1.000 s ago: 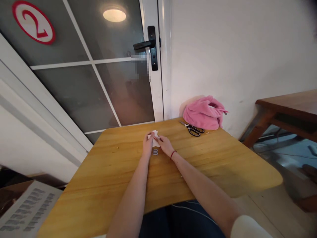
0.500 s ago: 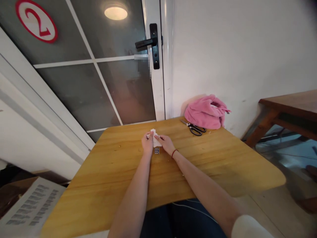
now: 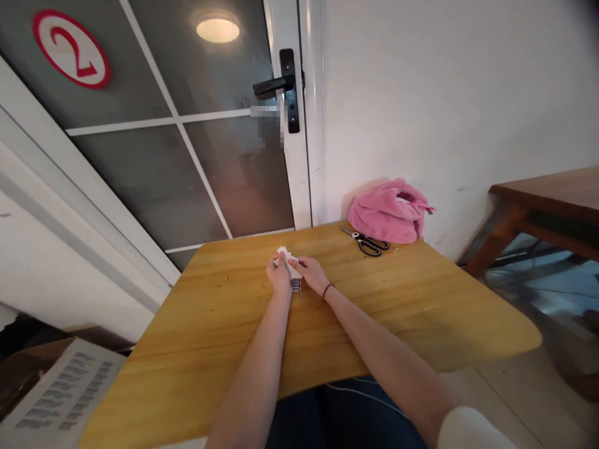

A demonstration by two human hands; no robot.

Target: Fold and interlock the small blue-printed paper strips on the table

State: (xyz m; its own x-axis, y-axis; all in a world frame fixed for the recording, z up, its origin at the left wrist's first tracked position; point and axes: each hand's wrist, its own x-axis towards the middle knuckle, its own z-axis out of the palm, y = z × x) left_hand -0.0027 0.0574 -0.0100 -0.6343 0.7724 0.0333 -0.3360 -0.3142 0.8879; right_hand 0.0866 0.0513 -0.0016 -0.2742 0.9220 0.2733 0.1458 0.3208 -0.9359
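Above the far middle of the wooden table [image 3: 210, 349], my left hand [image 3: 279, 272] is closed on a small white piece [image 3: 294, 272] that looks like folded paper or card. My right hand [image 3: 312, 273] pinches the same piece from the right, thumb on top, with a thin red band around that wrist. Part of the white piece is covered by my fingers, so its exact kind cannot be made out. Just below it on the tabletop lies a small dark striped object [image 3: 296, 286], like a row of small batteries, close to my left wrist.
Scissors [image 3: 369, 244] with black handles lie at the table's far right, beside a pink plush cloth bundle [image 3: 390, 212] against the wall. A glazed door [image 3: 234, 174] with a black handle stands behind the table. A printed white sheet [image 3: 60, 393] sits at lower left.
The white piece has tilted to the left and sits slightly lower in my hands. Both hands keep their hold. The camera view has shifted slightly.
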